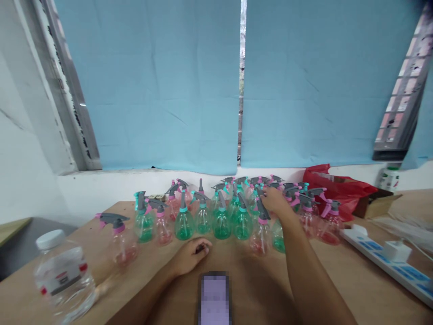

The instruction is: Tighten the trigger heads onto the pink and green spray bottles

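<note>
My left hand [192,256] rests on the table with its fingers loosely curled, and no object shows in it. In front of it are a green spray bottle [184,225] with a turquoise collar and another green spray bottle [222,225]. My right hand [274,201] reaches in among the bottles at the right, fingers closed at the grey trigger head of a spray bottle [260,191]; the body of that bottle is mostly hidden. Just before this hand are a pink spray bottle [260,237] and a green one [278,237], partly covered by my forearm.
A phone [214,298] lies at the table's front. Left are a water bottle [66,280] and a lone pink spray bottle [123,246]. Right are a power strip [382,259], a red plastic bag [341,192] and a cardboard box [379,205]. Blue curtains [162,90] hang behind.
</note>
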`<control>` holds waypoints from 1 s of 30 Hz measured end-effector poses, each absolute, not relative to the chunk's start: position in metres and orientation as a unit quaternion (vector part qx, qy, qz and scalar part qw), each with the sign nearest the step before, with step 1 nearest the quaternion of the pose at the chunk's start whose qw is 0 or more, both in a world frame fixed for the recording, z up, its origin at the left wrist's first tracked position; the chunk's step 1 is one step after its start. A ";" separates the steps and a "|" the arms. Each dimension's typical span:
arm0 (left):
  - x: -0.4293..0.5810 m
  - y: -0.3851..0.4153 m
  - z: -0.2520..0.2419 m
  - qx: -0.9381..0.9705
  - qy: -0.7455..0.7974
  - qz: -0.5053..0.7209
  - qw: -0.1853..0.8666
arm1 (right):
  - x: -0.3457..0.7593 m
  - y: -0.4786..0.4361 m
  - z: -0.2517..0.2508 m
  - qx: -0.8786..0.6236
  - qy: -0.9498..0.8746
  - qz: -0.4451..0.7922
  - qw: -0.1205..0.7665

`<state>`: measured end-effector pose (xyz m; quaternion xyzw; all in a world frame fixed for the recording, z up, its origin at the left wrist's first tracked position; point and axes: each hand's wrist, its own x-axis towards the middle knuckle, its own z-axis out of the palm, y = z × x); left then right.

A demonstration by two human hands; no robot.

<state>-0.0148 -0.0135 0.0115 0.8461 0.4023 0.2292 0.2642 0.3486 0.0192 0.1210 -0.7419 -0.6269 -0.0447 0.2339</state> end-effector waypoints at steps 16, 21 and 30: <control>-0.015 -0.015 0.013 0.848 0.402 0.232 0.256 | 0.353 0.023 0.115 -0.729 -0.643 -0.049 0.230; -0.015 -0.014 0.012 0.848 0.399 0.232 0.259 | 0.351 0.014 0.124 -0.733 -0.636 -0.057 0.233; -0.015 -0.015 0.012 0.849 0.405 0.228 0.252 | 0.346 -0.008 0.144 -0.718 -0.610 -0.041 0.333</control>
